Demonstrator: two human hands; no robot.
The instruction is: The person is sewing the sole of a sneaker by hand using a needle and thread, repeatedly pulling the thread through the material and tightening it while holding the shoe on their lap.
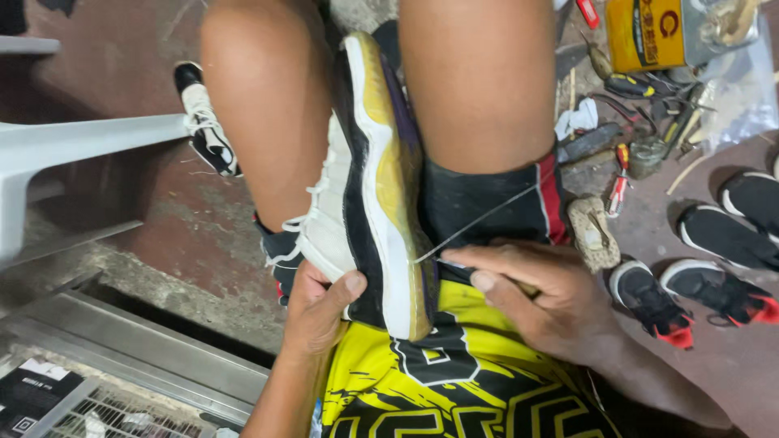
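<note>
Sneaker (369,186) wedged sole-up between the knees, left hand (318,312) gripping its heel, right hand (540,296) beside the sole pinching taut thread (479,221), tools (641,122) on floor right of sneaker

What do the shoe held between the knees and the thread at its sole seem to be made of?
The shoe: its white upper looks like leather or a synthetic, smooth; the sole looks like rubber, yellowish and glossy, since it reflects light. The thread: thin, pale and taut, possibly nylon or waxed cord; too fine to tell.

Black sneakers (714,268) lie on the floor beside scattered tools (641,105) and a yellow tin (649,32).
</note>
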